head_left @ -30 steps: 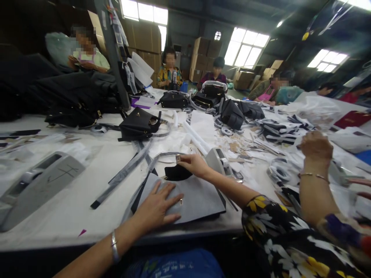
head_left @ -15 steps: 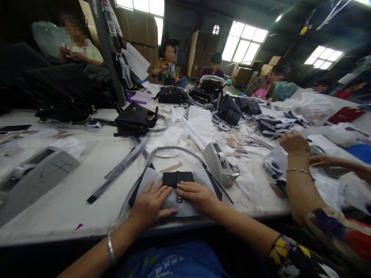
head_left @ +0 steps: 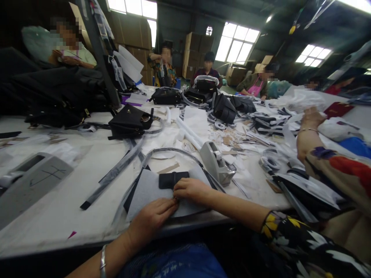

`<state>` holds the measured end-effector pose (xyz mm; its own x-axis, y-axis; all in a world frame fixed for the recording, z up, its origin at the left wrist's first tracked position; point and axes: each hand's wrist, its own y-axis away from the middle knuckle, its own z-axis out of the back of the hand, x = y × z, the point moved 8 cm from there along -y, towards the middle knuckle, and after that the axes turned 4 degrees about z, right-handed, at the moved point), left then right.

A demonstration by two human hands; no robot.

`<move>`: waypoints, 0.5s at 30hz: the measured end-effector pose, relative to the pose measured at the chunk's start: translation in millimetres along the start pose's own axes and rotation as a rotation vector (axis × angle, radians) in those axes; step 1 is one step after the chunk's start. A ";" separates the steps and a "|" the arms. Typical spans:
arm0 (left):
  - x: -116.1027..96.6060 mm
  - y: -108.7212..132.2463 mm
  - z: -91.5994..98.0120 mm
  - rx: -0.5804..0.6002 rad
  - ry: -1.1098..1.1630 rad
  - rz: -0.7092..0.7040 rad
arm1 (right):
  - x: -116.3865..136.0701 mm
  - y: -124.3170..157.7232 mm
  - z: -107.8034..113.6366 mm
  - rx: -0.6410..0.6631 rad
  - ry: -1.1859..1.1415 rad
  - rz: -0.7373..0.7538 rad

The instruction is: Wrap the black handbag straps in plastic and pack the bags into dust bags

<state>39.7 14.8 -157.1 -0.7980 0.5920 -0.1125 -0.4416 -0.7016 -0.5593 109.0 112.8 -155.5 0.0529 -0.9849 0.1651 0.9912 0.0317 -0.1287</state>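
A black handbag lies in front of me under a pale grey sheet (head_left: 145,189), with its plastic-wrapped handle (head_left: 171,150) arching away from me. Across the sheet sits a black flap piece (head_left: 165,180) with a narrow strap tab down its middle. My left hand (head_left: 158,211) is closed, its fingertips at the lower end of the tab. From the right, my right hand (head_left: 191,190) has its fingers curled over the same end and covers the metal clasp there. Both sets of fingertips meet at the tab.
Grey tape dispensers stand right of the bag (head_left: 216,164) and at far left (head_left: 34,185). A wrapped strap (head_left: 107,181) and a black bag (head_left: 130,120) lie beyond. Paper scraps (head_left: 232,137) litter the table. A co-worker's arm (head_left: 308,135) reaches in at right; several people work opposite.
My hands lay flatter across the flap piece; now their fingers have drawn together over the clasp end of the tab. The co-worker's arm at right has moved farther right.
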 end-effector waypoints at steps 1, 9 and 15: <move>-0.2 0.0 1.2 -0.011 -0.006 -0.010 | -1.7 -4.8 0.7 0.052 -0.006 0.036; 1.4 1.2 0.4 -0.045 -0.057 -0.034 | -0.9 -15.5 -11.3 0.098 0.092 -0.097; 0.6 9.2 -4.9 -0.040 -0.168 -0.163 | -1.1 -12.7 -3.9 0.113 -0.014 -0.304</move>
<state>37.2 10.6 -166.4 -0.7763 0.6191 0.1183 -0.5560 -0.5842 -0.5912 95.9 112.8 -157.9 -0.2472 -0.9497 0.1925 0.9689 -0.2445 0.0378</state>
